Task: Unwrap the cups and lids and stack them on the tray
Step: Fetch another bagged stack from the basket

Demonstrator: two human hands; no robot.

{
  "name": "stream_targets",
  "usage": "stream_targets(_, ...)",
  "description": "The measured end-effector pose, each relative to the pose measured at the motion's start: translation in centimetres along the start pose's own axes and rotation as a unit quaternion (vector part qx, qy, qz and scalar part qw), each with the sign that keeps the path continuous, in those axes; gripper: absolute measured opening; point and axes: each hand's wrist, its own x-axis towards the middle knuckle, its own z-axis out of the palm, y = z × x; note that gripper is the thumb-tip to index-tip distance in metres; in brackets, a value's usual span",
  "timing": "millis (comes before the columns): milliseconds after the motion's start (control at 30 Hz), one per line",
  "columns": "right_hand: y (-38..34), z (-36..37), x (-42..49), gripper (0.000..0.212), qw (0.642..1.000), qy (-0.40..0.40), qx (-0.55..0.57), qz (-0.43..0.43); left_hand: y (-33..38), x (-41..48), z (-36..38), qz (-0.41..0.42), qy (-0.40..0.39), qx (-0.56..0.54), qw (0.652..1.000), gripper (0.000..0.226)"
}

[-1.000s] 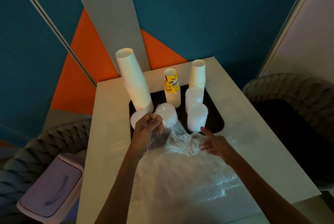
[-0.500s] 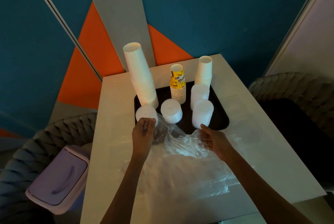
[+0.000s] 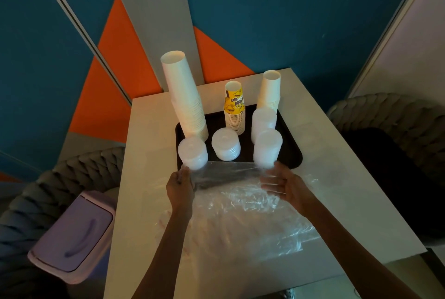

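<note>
A black tray point(image 3: 291, 154) on the white table carries a tall white cup stack point(image 3: 184, 96), a yellow printed cup stack point(image 3: 234, 108) and a shorter white cup stack point(image 3: 269, 90). Several stacks of translucent lids stand in front of them: one at the left point(image 3: 192, 155), one in the middle point(image 3: 225, 144) and two at the right point(image 3: 267, 148). Clear plastic wrap point(image 3: 240, 204) lies over the table's near half, its far edge stretched taut. My left hand point(image 3: 180, 186) pinches that edge at the left. My right hand point(image 3: 280, 184) holds it at the right.
A lilac swing-lid bin point(image 3: 72, 236) stands on the floor at the left. Grey braided chairs flank the table point(image 3: 144, 130) on both sides, one at the right point(image 3: 390, 115). A blue and orange wall lies behind.
The crumpled wrap has been pulled off the lids and drawn flat toward me. My hands moved apart along its edge. The middle lid stack now stands free on the tray.
</note>
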Motion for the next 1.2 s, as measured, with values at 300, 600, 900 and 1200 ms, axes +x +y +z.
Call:
stream_targets(300, 1.8, -0.3, 0.3, 0.022, 0.994, 0.048, -0.086, -0.048, -2.9, -0.5, -1.3, -0.244, -0.076, -0.005, 0.967, 0.011)
stream_targets(600, 6.9, -2.0, 2.1, 0.019, 0.977, 0.129, -0.167, -0.014, -6.3, -1.9, -1.1, -0.181, 0.015, -0.018, 0.983, 0.011)
stream_targets(900, 7.9, -1.0, 2.1, 0.017, 0.869, 0.278, -0.301, -0.277, -8.0, -3.1, -0.3, -0.007, 0.050, 0.149, 0.988, 0.020)
stream_targets(1200, 7.3, -3.1, 1.7, 0.062, 0.750, 0.269, -0.430, -0.424, -8.8, -4.1, 0.2, 0.092, 0.052, 0.254, 0.962, 0.019)
